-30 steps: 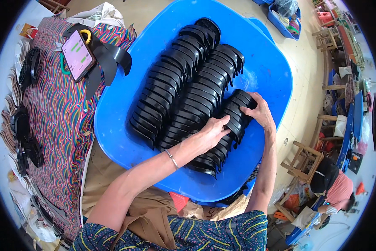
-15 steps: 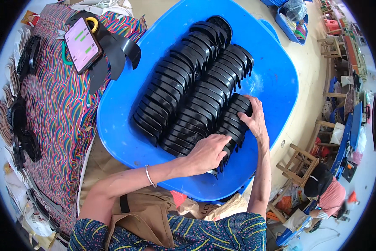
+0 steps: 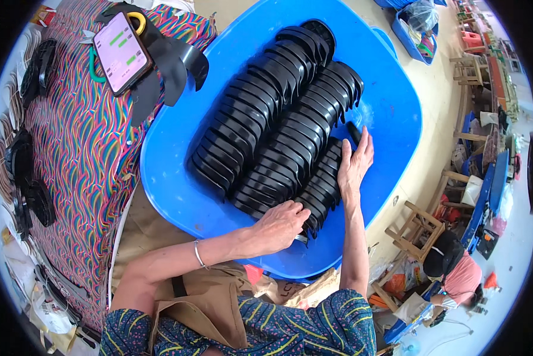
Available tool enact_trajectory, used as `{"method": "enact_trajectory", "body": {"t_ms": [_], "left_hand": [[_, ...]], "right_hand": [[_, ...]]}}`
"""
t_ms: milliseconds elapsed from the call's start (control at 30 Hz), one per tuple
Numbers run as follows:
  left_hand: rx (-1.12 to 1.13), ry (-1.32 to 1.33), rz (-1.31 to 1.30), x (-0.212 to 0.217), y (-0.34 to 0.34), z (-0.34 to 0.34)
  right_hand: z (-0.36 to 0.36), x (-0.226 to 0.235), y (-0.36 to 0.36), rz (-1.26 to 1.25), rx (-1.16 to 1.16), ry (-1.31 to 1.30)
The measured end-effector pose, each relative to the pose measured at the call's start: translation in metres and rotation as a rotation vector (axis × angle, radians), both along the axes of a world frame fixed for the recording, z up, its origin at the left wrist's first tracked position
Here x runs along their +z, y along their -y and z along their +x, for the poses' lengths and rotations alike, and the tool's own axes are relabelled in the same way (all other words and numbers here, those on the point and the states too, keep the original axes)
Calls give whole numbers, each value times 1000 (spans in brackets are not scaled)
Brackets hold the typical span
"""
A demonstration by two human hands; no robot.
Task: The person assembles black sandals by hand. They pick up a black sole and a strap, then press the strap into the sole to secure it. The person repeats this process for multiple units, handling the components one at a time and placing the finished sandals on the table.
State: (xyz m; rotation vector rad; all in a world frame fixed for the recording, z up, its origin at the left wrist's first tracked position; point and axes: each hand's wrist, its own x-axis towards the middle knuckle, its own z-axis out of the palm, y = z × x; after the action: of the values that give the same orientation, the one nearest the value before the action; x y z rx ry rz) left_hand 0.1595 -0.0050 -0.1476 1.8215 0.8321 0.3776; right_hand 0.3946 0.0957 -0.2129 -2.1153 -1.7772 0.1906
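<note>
Curved, glossy black pieces stand nested on edge in rows inside a large blue basin. Two rows are long; a shorter row lies at the right, nearest my hands. My left hand curls over the near end of this short row, its fingertips against the pieces; what lies under the palm is hidden. At the row's far end, my right hand has one black piece between thumb and fingers, apart from the row.
At the left, a wavy-patterned cloth bears a lit phone, scissors with a yellow-and-green handle and black sheet pieces. Wooden stools and a bent-over person are at the right. A smaller blue crate stands beyond.
The right hand has come off the short row's top, and a single black piece now stands apart between its fingers. The left hand has shifted slightly toward the row's near left side.
</note>
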Motion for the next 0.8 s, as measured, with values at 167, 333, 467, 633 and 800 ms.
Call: {"method": "enact_trajectory", "body": {"t_ms": [167, 333, 467, 633, 800], "left_hand": [[-29, 31, -127, 19, 0, -36], [200, 93, -91, 26, 3, -77], [258, 81, -130, 30, 2, -99], [310, 108, -129, 26, 3, -105], [313, 129, -131, 21, 5, -104]], "right_hand": [[13, 6, -5, -99, 36, -118], [26, 21, -23, -143, -128, -585], [60, 4, -30, -177, -9, -656], [51, 21, -35, -166, 63, -605], [25, 22, -27, -14, -3, -303]]}}
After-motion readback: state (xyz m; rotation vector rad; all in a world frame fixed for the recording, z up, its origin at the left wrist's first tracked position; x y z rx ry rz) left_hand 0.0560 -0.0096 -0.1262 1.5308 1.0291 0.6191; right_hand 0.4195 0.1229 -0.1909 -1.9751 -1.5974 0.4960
